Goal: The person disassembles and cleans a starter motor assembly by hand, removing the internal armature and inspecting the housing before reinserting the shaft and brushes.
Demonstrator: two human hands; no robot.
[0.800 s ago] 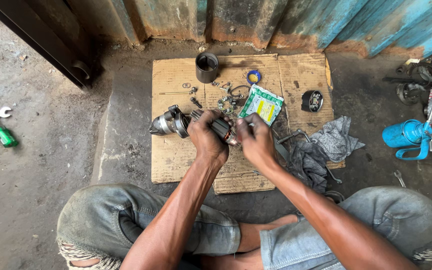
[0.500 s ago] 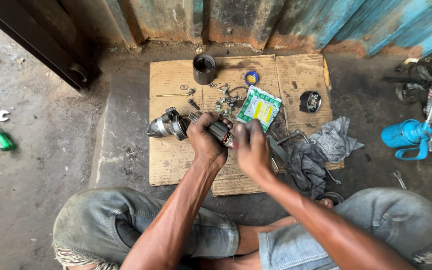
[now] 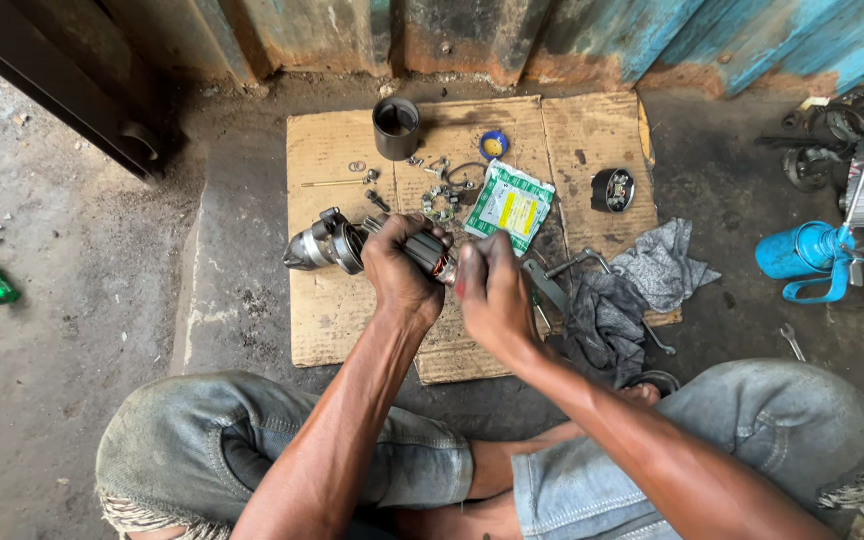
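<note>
Clearly clenched: left hand wrapped round the starter motor armature above the cardboard sheet, metal nose housing jutting left. Right hand closed at the armature's right end, fingertips and any held part hidden. Near right, grey rag.

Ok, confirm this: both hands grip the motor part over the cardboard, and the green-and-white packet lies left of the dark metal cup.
Not quite. In the head view the green-and-white packet lies right of the dark metal cup, nearer the person. The left hand and right hand do grip the motor part over the cardboard.
</note>
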